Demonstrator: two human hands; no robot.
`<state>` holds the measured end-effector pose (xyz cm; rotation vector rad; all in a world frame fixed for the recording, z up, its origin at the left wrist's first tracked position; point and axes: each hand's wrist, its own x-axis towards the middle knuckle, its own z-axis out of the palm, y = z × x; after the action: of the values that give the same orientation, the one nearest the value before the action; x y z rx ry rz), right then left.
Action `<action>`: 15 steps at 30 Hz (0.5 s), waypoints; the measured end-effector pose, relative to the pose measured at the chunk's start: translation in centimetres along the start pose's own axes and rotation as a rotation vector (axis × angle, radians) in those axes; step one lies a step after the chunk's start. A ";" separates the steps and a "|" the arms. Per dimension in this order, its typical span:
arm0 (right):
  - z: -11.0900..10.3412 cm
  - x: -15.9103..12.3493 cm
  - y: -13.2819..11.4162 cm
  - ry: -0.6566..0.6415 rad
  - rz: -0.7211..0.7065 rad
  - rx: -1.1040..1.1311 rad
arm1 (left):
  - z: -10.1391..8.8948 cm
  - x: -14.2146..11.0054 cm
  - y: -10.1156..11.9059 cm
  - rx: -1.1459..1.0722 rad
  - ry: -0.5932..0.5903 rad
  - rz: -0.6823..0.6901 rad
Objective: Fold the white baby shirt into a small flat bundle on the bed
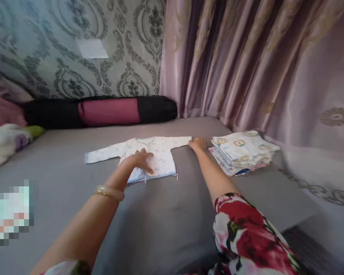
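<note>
A small white baby shirt (163, 154) with faint prints and pale blue trim lies spread flat on the grey bed sheet (166, 214), both sleeves stretched out sideways. Thin ties hang from its lower edge. My left hand (141, 160) rests on the front of the shirt with its fingers spread, covering part of the chest. At the end of the right-hand sleeve, my right hand (198, 144) pinches the cuff between closed fingers. The left-hand sleeve lies untouched on the sheet.
A stack of folded printed cloths (243, 149) sits to the right. Along the wall lies a long black and pink bolster (109, 111). A plush toy (5, 143) is at the left, above a pixelated item (11, 214). Curtains (232, 57) hang behind.
</note>
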<state>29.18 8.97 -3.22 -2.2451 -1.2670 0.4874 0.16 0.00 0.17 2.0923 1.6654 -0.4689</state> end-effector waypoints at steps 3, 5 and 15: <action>0.4 0.3 -0.3 0.019 0.042 0.057 | -0.5 -0.2 0.6 0.019 -0.006 -0.032; 0.7 0.5 -0.6 0.029 0.065 0.126 | -0.8 -0.3 1.2 0.031 -0.009 -0.052; 4.5 0.0 -4.4 0.108 -0.059 0.819 | -2.3 0.3 2.4 0.047 0.052 0.096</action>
<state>23.81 12.06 -4.20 -1.5138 -0.8515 0.6961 2.54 0.96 2.23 2.2251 1.5877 -0.4295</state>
